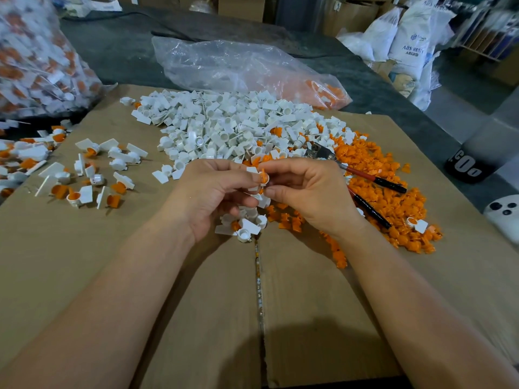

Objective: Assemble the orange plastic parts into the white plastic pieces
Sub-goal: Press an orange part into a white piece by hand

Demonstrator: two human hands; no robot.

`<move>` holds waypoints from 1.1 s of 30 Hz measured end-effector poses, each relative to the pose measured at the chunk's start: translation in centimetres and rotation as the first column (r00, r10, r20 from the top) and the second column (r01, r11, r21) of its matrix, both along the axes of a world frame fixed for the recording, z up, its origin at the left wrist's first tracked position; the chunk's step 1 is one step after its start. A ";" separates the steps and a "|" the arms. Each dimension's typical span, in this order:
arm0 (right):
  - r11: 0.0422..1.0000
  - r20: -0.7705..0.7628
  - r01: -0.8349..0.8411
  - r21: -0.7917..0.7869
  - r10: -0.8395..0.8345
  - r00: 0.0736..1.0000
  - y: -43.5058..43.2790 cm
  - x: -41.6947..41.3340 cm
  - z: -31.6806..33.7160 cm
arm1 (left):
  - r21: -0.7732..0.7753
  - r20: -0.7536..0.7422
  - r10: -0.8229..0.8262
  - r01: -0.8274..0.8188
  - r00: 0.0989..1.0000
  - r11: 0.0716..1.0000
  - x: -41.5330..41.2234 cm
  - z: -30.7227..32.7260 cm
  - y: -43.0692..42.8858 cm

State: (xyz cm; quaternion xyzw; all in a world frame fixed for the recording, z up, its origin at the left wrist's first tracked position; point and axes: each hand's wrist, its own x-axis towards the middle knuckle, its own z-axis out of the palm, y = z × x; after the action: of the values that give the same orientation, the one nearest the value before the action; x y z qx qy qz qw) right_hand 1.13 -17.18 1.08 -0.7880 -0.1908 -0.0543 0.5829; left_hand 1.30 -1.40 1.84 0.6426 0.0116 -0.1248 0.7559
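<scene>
Your left hand [213, 189] pinches a white piece [252, 170]. Your right hand [311, 192] pinches an orange part [263, 175] at its cup, both held above the cardboard surface [309, 304]. Beyond the hands: white pile [238, 127]. Right of the right hand: orange pile [393, 197] w/ pliers [365, 175] lying across it, handles near your wrist. Left of the left hand: assembled pcs [92, 175]. Loose pcs [247, 224] sit directly under the hands.

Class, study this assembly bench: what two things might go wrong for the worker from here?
The orange part, pinched by the right hand over the white piece in the left hand, may slip and vanish among loose parts below. The pliers lie on the orange pile; reaching there could snag fingers.
</scene>
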 end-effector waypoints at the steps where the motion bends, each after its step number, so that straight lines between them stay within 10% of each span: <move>1: 1.000 0.001 -0.003 0.001 0.003 1.000 0.0 0.0 0.0 | 0.000 0.004 -0.002 0.002 1.000 1.000 0.0 0.0 0.0; 24: 0.992 0.269 0.049 -0.114 -0.017 0.963 0.0 -0.3 0.0 | 0.047 0.113 -0.011 0.006 0.994 0.999 -0.1 -0.3 -0.1; 33: 0.991 -0.145 -0.021 0.132 0.040 0.989 -0.2 -0.3 1.1 | -0.001 0.203 0.035 -0.035 0.979 0.999 -0.1 -0.3 0.0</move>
State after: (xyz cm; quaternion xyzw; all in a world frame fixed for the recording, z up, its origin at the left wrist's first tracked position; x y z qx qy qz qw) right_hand 0.86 -17.35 2.21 -0.7472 -0.1554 0.0006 0.6461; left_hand 1.22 -1.42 1.56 0.6525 -0.0542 -0.0453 0.7545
